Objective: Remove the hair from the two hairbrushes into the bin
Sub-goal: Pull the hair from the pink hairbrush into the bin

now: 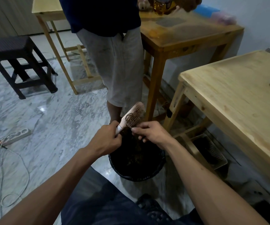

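Left hand (105, 139) is wrapped tight around the handle of a pink hairbrush (133, 116), holding it tilted over the black bin (136, 161) on the floor, bristles facing right and near. Right hand (148, 131) has thumb and fingers pinched at the low end of the bristle pad, likely on strands, though the hair between the fingertips is too small to confirm. A dark curl of hair (129, 116) sits tangled mid-pad. Second brush not in view. Brush looks light and rigid, handle is the safe hold; pins seem thin and bendy, so pull along them. Hair is weightless, clingy, may stick to fingers rather than drop. Another person stands just beyond the bin.
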Demonstrator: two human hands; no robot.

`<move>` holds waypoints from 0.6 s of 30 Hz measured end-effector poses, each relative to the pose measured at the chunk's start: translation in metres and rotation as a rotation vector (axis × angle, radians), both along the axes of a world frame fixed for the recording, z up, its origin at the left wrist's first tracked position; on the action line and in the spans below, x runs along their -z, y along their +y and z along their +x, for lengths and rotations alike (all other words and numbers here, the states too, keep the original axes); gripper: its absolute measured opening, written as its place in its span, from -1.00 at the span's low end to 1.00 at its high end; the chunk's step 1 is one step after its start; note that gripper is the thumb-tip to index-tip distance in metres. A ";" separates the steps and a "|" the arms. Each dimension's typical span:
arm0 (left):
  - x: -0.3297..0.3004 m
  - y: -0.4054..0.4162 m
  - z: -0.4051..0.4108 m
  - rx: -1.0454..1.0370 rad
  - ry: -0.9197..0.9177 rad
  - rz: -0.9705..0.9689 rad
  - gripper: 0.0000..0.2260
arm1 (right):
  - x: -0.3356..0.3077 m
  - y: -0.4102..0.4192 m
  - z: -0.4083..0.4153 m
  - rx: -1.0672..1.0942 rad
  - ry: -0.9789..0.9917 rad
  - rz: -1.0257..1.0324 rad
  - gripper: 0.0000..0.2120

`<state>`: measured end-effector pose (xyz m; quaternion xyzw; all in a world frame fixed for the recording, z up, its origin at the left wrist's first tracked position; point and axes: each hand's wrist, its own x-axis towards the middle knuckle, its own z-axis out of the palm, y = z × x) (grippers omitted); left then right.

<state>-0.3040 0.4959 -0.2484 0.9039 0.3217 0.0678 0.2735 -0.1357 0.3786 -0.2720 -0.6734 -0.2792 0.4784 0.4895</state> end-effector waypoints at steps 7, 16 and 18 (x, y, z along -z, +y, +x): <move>-0.005 0.006 -0.009 -0.151 -0.060 -0.024 -0.88 | 0.012 -0.008 0.007 0.211 -0.163 -0.040 -0.93; -0.009 0.000 -0.008 -0.199 -0.165 -0.089 -0.87 | 0.008 -0.023 0.012 0.018 -0.239 -0.226 -0.60; -0.007 -0.001 -0.007 -0.163 -0.134 -0.073 -0.84 | -0.005 -0.018 0.009 0.017 -0.111 -0.161 -0.44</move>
